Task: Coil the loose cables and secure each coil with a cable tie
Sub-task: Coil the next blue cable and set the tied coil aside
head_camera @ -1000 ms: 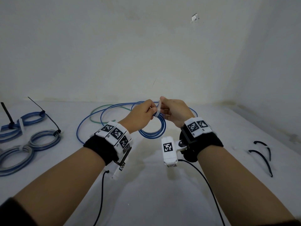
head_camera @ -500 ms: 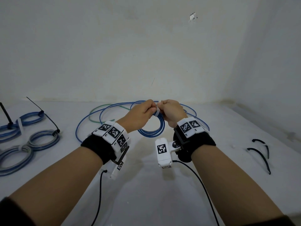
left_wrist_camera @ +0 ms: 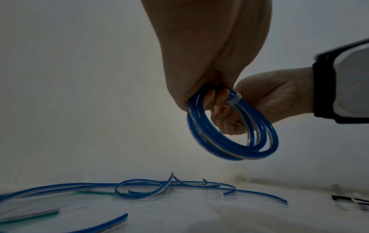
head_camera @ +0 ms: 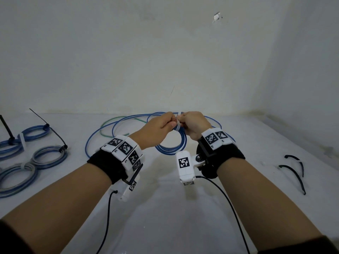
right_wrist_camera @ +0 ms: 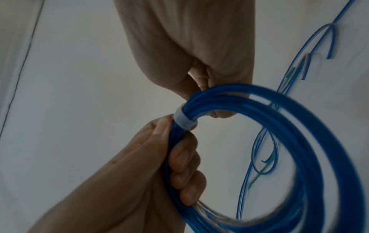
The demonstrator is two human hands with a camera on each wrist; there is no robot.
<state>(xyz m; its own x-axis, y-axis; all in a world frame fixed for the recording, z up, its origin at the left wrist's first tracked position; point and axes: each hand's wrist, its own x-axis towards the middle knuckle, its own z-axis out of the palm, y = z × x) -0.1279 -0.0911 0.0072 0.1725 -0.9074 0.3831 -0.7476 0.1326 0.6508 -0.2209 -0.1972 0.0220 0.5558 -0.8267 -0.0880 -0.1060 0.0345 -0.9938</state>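
A small blue cable coil [head_camera: 172,149] hangs above the white table between both hands. My left hand [head_camera: 169,123] grips the coil's top left, fingers curled through the ring [left_wrist_camera: 229,146]. A white cable tie [head_camera: 177,126] is wrapped round the strands right beside those fingers; it shows as a band in the left wrist view [left_wrist_camera: 234,100] and the right wrist view [right_wrist_camera: 183,120]. My right hand [head_camera: 183,121] pinches at the tie from the right, and the tie's tail pokes up between the hands. The blue cable coil [right_wrist_camera: 319,141] looks blurred in the right wrist view.
Loose blue cables [head_camera: 102,136] and a green cable [head_camera: 110,123] sprawl on the table behind the hands. Three tied coils [head_camera: 49,156] lie at the left with black tie tails sticking out. Two black cable ties [head_camera: 293,173] lie at the right. Walls close the back and right.
The hands have drawn closer together at the top of the coil. The white tie, a longer strip between them a second ago, now sits closer round the strands.
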